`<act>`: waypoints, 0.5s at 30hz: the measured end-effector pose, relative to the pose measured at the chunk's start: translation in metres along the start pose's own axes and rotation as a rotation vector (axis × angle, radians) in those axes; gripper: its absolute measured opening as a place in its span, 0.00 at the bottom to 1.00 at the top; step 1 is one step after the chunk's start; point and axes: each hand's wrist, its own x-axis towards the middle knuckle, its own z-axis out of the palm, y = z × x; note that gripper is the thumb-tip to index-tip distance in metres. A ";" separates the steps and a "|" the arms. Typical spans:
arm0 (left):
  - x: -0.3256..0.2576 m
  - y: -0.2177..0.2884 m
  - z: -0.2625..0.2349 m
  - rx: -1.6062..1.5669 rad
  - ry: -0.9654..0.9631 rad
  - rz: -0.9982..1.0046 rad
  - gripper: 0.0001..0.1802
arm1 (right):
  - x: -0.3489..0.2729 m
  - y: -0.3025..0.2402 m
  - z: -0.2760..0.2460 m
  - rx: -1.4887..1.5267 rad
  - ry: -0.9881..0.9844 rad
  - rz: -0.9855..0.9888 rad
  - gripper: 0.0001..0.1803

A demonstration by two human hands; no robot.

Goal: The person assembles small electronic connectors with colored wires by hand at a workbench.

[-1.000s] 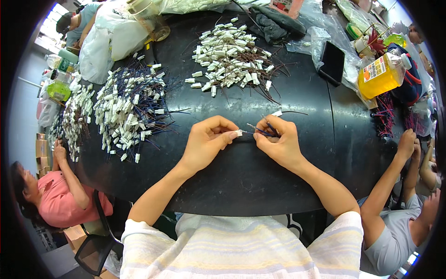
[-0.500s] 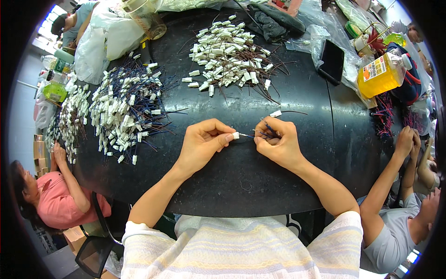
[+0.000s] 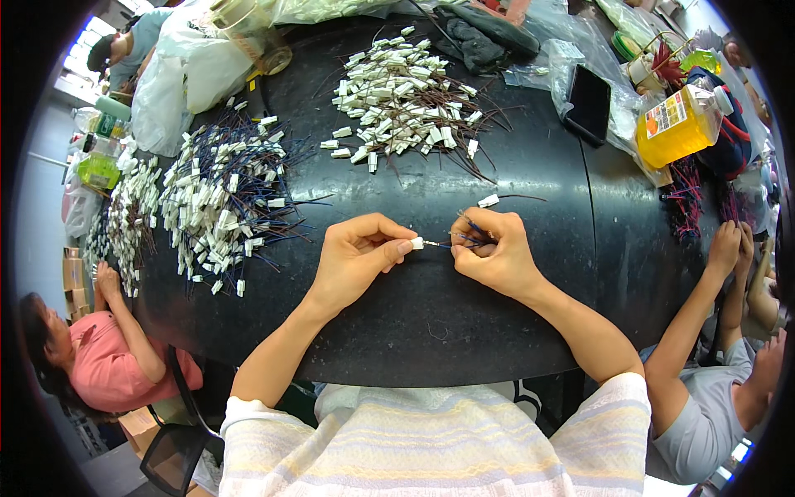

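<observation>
Between the thumb and forefinger of my left hand (image 3: 358,255) is a small white plastic connector (image 3: 416,243). My right hand (image 3: 495,251) pinches a blue wire (image 3: 444,245) whose pale metal end points at the connector; whether the tip is inside it I cannot tell. More dark blue wires (image 3: 470,224) stick out among the right fingers. Just beyond that hand a single white connector with a brown wire (image 3: 489,200) lies on the black table. Further off is a heap of white connectors with brown wires (image 3: 397,99).
Left of my hands spreads a pile of white connectors with blue wires (image 3: 217,199). At the right lie a black phone (image 3: 589,106), a bottle of yellow liquid (image 3: 675,132) and red-and-dark wire bundles (image 3: 686,199). Co-workers sit at both sides, one in a pink shirt (image 3: 116,358).
Both hands keep their pinch and have hardly moved. The whole view has shifted slightly.
</observation>
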 end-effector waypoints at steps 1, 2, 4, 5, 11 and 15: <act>-0.001 0.000 0.000 0.008 -0.020 0.003 0.05 | 0.000 0.000 0.001 0.002 0.001 0.000 0.04; -0.002 0.000 0.000 0.014 -0.042 0.006 0.06 | 0.000 0.001 0.001 -0.009 0.008 -0.008 0.05; -0.002 -0.001 0.005 0.039 -0.044 0.011 0.06 | -0.001 0.003 0.001 -0.019 0.017 -0.015 0.05; -0.002 -0.001 0.007 0.064 -0.043 0.017 0.06 | -0.001 0.003 0.001 -0.023 -0.005 -0.017 0.05; 0.004 0.001 0.012 0.079 -0.075 0.029 0.05 | -0.002 0.005 0.005 0.060 0.000 -0.068 0.04; 0.018 0.013 -0.002 0.183 -0.189 0.021 0.05 | -0.002 0.003 0.008 0.111 0.021 -0.093 0.04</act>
